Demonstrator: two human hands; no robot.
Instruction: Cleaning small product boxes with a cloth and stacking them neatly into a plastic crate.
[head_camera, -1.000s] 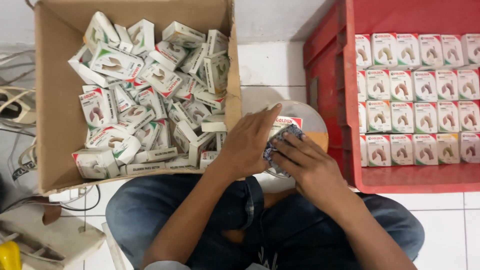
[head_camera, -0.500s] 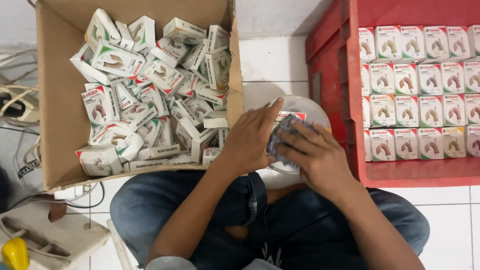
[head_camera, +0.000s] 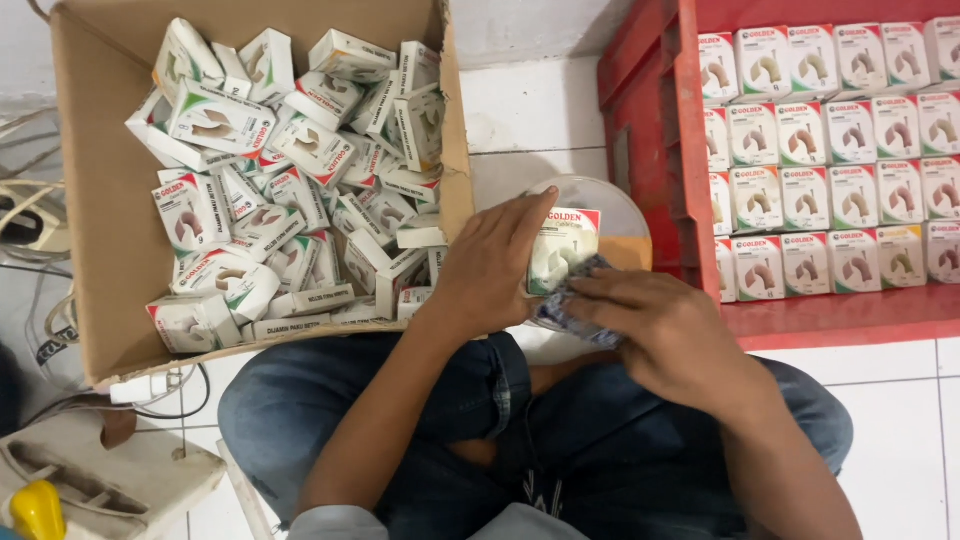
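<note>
White cardboard, printed with red and green, is what the left hand (head_camera: 487, 268) is gripping: a small white carton (head_camera: 561, 247) held upright over the person's lap, fingers wrapped around its left side and thumb tucked beneath. Just to its right, the right hand (head_camera: 668, 335) is pinching a crinkled bluish foil packet (head_camera: 568, 310) between thumb and fingers, pressing it against the carton's lower edge. Both hands are closed around what they are holding, and they are nearly touching each other.

Seen from the head camera, a round pale disc (head_camera: 615, 215) is lying on the white tiled floor (head_camera: 530, 100) right behind the carton. To the left, a large brown cardboard box (head_camera: 95, 200) is sitting open, holding a loose jumble of matching small white cartons (head_camera: 290, 170). To the right, a red plastic crate (head_camera: 650, 130) is holding the same kind of cartons standing in neat rows (head_camera: 840, 160). The person is sitting in blue jeans (head_camera: 440, 410), knees spread. At the lower left, a beige power strip (head_camera: 90, 480) and grey cables (head_camera: 30, 230) are lying on the floor.
</note>
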